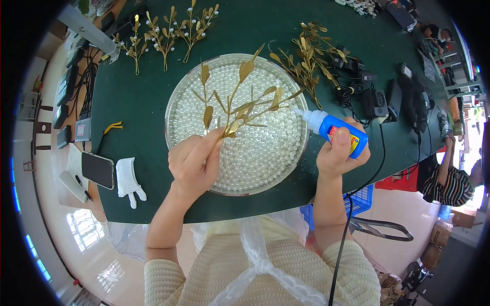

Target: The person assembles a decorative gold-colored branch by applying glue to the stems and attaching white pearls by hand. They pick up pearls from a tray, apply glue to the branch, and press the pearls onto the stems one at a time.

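My left hand [195, 162] pinches the stem of a gold leafy branch [240, 104], which fans out over a round metal tray [170, 133] filled with white pearl beads [255, 166]. In my right hand [341, 153] is a blue glue bottle [343, 133] with a translucent nozzle. The bottle is tilted, and its tip points left, close to one of the branch's right-hand leaf stems. Whether the tip touches the stem I cannot tell. No pearls are plainly visible on the held branch.
Three gold branches with pearls [164, 41] lie at the back left; a pile of gold branches [311, 61] lies at the back right. A phone [98, 170] and a white glove [128, 178] are on the left. Black devices and cables [375, 102] crowd the right. Another person [451, 178] is beyond.
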`<action>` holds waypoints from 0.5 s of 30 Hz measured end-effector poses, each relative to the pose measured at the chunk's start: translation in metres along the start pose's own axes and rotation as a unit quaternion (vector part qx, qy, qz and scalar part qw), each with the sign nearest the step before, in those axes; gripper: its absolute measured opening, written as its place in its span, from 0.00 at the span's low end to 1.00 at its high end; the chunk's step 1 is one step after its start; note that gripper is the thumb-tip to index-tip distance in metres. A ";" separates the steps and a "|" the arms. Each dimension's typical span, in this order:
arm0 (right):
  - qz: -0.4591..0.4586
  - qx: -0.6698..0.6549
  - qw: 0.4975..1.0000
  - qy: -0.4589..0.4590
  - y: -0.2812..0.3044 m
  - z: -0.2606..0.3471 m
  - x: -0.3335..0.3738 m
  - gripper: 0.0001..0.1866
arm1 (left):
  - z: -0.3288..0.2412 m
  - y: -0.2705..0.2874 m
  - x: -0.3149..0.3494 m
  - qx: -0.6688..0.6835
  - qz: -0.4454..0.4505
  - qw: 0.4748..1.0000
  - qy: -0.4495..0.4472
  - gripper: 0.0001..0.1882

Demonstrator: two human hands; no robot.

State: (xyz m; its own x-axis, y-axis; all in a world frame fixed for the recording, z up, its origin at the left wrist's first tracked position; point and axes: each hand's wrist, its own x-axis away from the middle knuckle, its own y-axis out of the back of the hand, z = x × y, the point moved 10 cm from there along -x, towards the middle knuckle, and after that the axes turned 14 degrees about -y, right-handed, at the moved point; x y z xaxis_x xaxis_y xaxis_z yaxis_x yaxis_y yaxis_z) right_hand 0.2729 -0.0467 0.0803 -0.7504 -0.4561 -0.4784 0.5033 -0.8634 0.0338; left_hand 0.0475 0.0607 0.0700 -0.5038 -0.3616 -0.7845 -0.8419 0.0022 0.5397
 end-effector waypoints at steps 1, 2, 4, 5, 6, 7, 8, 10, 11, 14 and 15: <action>0.000 0.000 1.000 0.000 0.001 0.001 0.000 0.13 | 0.000 0.000 0.000 0.000 0.000 1.000 0.000 0.09; 0.009 0.000 1.000 -0.001 0.000 0.002 0.001 0.14 | 0.000 0.000 0.000 0.000 0.000 1.000 0.001 0.09; 0.018 -0.001 1.000 -0.003 -0.003 0.003 0.000 0.14 | 0.000 0.000 0.001 0.000 0.000 1.000 0.002 0.09; 0.002 -0.015 1.000 0.013 -0.002 0.006 -0.001 0.15 | 0.000 -0.001 0.001 0.001 -0.001 1.000 -0.001 0.09; -0.015 -0.030 0.999 0.029 0.001 0.009 -0.001 0.17 | 0.000 -0.001 0.001 0.002 -0.002 1.000 -0.004 0.09; -0.015 -0.029 0.999 0.029 0.001 0.008 -0.001 0.17 | -0.001 -0.001 0.001 0.002 -0.002 1.000 -0.004 0.09; -0.013 -0.031 0.999 0.043 0.000 0.010 -0.001 0.17 | -0.001 -0.001 0.001 0.002 -0.002 1.000 -0.005 0.10; -0.010 -0.033 0.998 0.057 -0.001 0.012 0.001 0.16 | -0.001 0.000 0.001 0.001 -0.002 1.000 -0.005 0.10; -0.018 -0.023 0.998 0.056 0.000 0.011 0.001 0.16 | -0.002 0.000 0.000 -0.001 -0.001 1.000 -0.009 0.10; -0.018 -0.017 0.997 0.075 0.001 0.014 0.001 0.16 | -0.002 -0.001 0.001 -0.002 -0.002 1.000 -0.011 0.10; -0.010 -0.023 0.995 0.093 -0.001 0.017 0.003 0.15 | -0.001 -0.001 0.001 0.000 -0.005 1.000 -0.009 0.10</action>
State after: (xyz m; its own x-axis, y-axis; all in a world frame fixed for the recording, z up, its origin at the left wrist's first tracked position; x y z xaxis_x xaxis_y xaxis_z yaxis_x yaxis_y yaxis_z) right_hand 0.2634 -0.0511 0.0937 -0.6702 -0.3872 -0.6331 0.5111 -0.8594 -0.0155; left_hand 0.0478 0.0593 0.0695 -0.4993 -0.3454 -0.7946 -0.8464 -0.0017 0.5325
